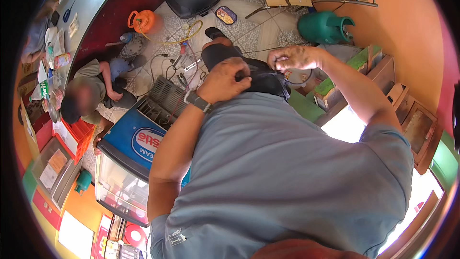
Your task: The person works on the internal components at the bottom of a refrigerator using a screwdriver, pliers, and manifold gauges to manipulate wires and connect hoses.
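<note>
Far left of the hands: a second person (91, 93) crouched on the tiled floor (249, 29), beside a long grey table (93, 5) strewn with small tools and papers.
Orange item: a small orange gas cylinder (142, 20) with a yellow hose (184, 33), on the floor up and left of the left hand.
Blue cabinet: a blue chest freezer with glass front (129, 148), below and left of the left hand; a dark metal grille (165, 97) is exposed at its top, with loose wires and hand tools on the floor just beyond.
Left hand: the left hand (223, 80), a grey-faced wristwatch (197, 100) on its wrist, is clenched over the dark fabric at the person's knee; whether it also pinches the wire there cannot be told.
Work piece: a thin black wire (299, 80) hangs in a loop between the two hands, over the raised dark-trousered knee (239, 64).
Right hand: the right hand (294, 57), fingers curled tight, pinches the upper end of the black wire, right of the left hand and slightly higher.
Green item: a green gas cylinder (323, 26) lying on the floor above the right hand.
Far right: wooden crates with green panels (354, 74), just beyond the right forearm.
Step in hand: by appearance, the wire is being handled at its end, perhaps drawn taut or stripped; the detail is too small to settle.
Next move calls for: a steady pinch at both ends and a short controlled pull, with the loop kept off the knee so that it does not snag.
</note>
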